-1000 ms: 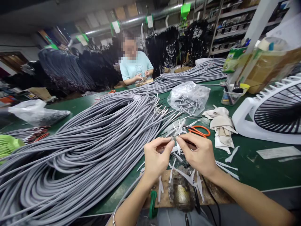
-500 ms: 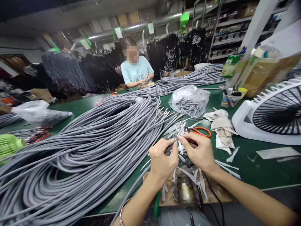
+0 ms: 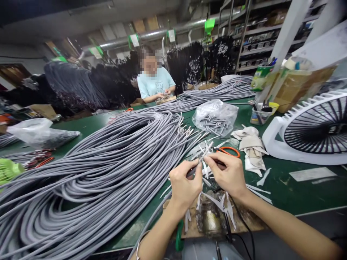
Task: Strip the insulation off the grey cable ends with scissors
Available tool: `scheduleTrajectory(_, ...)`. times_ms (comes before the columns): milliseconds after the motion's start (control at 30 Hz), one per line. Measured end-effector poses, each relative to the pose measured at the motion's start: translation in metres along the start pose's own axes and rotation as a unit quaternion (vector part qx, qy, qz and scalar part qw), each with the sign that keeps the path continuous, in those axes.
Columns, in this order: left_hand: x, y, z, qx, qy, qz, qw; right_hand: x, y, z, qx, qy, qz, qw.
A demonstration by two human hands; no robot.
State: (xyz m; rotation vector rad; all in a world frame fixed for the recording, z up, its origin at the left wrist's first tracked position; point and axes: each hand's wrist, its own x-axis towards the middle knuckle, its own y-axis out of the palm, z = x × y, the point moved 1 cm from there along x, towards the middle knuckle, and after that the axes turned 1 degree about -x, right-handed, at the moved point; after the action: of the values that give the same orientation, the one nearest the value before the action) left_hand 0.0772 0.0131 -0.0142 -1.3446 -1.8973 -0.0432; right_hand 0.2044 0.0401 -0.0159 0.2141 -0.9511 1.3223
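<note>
Though slim, cable [image 3: 191, 172] inside left grip [image 3: 185, 184]

A white fan [image 3: 277, 141] stands at the right of the green table [image 3: 282, 193], near a cardboard box [image 3: 294, 88] and a small tub of tools [image 3: 259, 117]. Across the way I see a person [image 3: 155, 94] in a pale blue shirt [image 3: 156, 83], with loaded metal shelves [image 3: 260, 47] further back, and off to the left sit a translucent plastic bag [image 3: 34, 130] and some lime-green slatted thing [image 3: 9, 171].
</note>
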Motion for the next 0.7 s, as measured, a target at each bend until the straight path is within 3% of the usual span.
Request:
scheduleTrajectory(100, 0.002, 0.001, -0.002, 0.029, 0.008, 0.012, 0.999, -0.004, -0.003, 0.001, -0.039, -0.078, -0.024, 0.996)
scheduleTrajectory(200, 0.004, 0.002, -0.002, 0.026, -0.025, 0.026, 0.999, -0.009, -0.003, 0.002, -0.089, -0.177, -0.033, 0.980)
scheduleTrajectory(267, 0.005, 0.001, 0.000, 0.011, -0.052, 0.036, 0.998, -0.010, -0.001, 0.002, -0.107, -0.208, -0.032, 0.972)
scheduleTrajectory(333, 0.007, 0.001, 0.003, -0.004, -0.069, 0.031, 0.997, -0.009, 0.003, 0.002, -0.097, -0.199, -0.023, 0.975)
scheduleTrajectory(500, 0.010, 0.000, 0.007, -0.073, -0.100, -0.004, 0.992, -0.002, 0.006, 0.001, -0.039, -0.075, 0.024, 0.996)
scheduleTrajectory(700, 0.014, -0.001, 0.004, -0.138, -0.156, -0.017, 0.978, 0.000, -0.001, -0.003, -0.061, -0.109, -0.027, 0.992)
